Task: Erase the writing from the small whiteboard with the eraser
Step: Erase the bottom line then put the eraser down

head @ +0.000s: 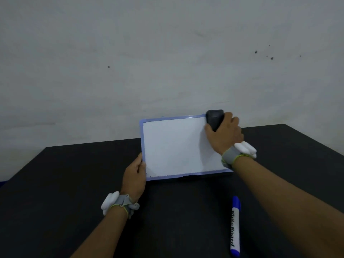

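A small whiteboard (pixel 175 148) with a lilac frame stands tilted on the black table, its lower edge on the tabletop. Its white face looks blank apart from dark specks along the bottom left edge. My left hand (pixel 135 175) grips the board's lower left edge. My right hand (pixel 226 134) holds a black eraser (pixel 214 119) pressed against the board's top right corner. Both wrists carry grey bands with white pieces.
A blue whiteboard marker (pixel 235 227) lies capped on the black table (pixel 55 192) near the front, under my right forearm. A pale wall (pixel 167 53) rises directly behind the table's far edge.
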